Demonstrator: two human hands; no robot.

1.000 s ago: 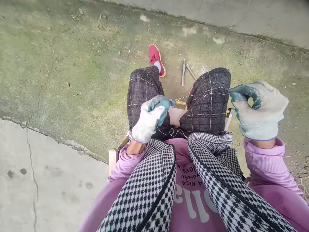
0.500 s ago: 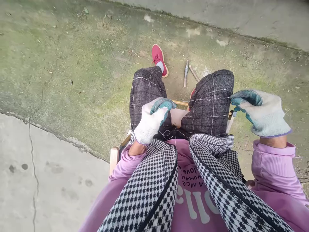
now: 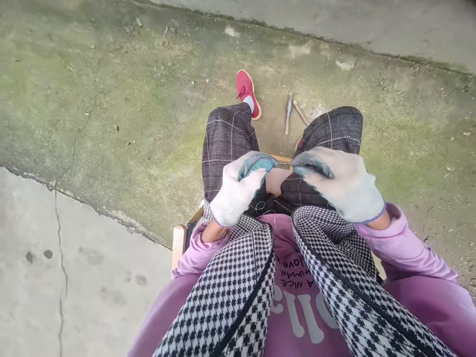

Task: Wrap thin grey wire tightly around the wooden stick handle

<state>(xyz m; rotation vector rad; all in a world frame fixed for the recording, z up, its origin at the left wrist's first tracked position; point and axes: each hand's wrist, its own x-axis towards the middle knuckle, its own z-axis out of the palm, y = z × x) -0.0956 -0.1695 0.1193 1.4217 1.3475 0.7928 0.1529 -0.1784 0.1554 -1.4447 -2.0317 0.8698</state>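
Observation:
Both my hands wear white knit gloves with blue-green coated fingers. My left hand is pinched above my left thigh, holding a thin white thread. Facing it, my right hand is also closed, with its fingertips on the same strand close to the left ones. Only a short stretch of thread shows between the two hands. A loose end curls below my left hand, over my lap. Whether a needle is in the fingers is too small to make out.
I sit on a chair with a wooden frame. A houndstooth garment hangs over my front. Between my feet, near a red shoe, two short sticks or tool handles lie on the mossy ground.
My right hand has moved left from beyond my right knee to close beside my left hand. The stretched thread between them has shortened. My left hand has stayed nearly in place.

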